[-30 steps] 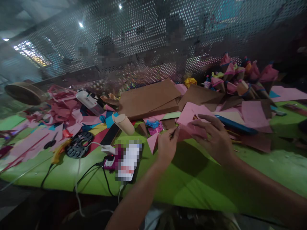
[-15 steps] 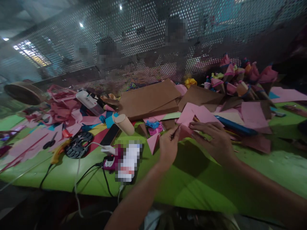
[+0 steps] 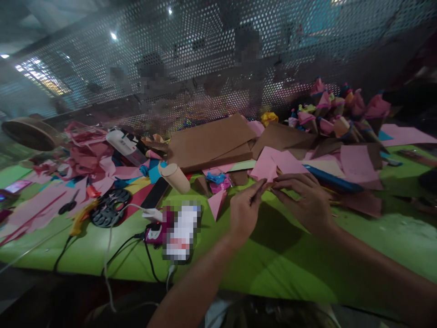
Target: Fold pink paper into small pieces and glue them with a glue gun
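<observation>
Close together above the green table [image 3: 300,278], my left hand [image 3: 245,209] and my right hand [image 3: 307,200] each pinch a small piece of pink paper [image 3: 269,181]. Fingers cover most of that piece, so its exact shape cannot be made out. Just behind it lie larger pink paper sheets [image 3: 264,163]. Left of my left hand is a pointed pink paper triangle [image 3: 217,205], with crumpled blue and pink bits [image 3: 221,183] beside it. Beyond my right hand rests a long blue tool [image 3: 336,179], its kind unclear.
Brown cardboard [image 3: 210,142] lies at the back. Pink paper-topped cones [image 3: 336,111] cluster at back right. A cardboard tube [image 3: 175,177], a lit phone [image 3: 183,231], a yellow-handled glue gun [image 3: 83,218], scissors [image 3: 68,203] and loose cables occupy the left. A perforated screen [image 3: 205,59] stands behind.
My left hand has shifted slightly right, bringing its fingertips closer to my right hand. Less of the pink paper shows between the fingers. My right hand stays nearly in place.
</observation>
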Available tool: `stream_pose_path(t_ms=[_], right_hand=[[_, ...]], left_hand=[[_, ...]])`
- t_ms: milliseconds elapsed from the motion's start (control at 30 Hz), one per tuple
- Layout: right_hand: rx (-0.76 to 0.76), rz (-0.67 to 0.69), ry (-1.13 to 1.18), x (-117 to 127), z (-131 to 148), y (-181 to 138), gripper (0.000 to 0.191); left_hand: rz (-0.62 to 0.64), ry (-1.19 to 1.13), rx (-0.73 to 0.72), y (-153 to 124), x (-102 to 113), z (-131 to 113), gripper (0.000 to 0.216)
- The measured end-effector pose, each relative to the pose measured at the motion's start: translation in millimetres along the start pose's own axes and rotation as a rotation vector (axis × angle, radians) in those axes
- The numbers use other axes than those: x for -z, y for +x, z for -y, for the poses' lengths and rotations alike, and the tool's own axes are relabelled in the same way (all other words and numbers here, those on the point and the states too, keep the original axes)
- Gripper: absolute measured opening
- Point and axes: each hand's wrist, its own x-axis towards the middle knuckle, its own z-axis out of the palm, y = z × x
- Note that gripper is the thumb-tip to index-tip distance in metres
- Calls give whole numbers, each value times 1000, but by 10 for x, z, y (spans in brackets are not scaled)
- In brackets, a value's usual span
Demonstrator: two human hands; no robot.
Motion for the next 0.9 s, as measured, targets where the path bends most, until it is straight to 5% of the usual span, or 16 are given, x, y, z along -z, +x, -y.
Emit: stream_pose_path(t_ms=[167, 400, 700, 900], right_hand=[[-202, 26, 75, 137, 16, 83, 17], [-360, 331, 310, 183, -167, 121, 40], [-586, 457, 456, 215, -135, 129, 57], [-713, 488, 605, 228, -109, 159, 51]], left_hand=[[54, 92, -20, 57, 100, 35, 32], [173, -28, -93, 111, 227, 93, 32], [300, -119, 24, 187, 313, 71, 28], [311, -151, 117, 197, 306, 82, 22]])
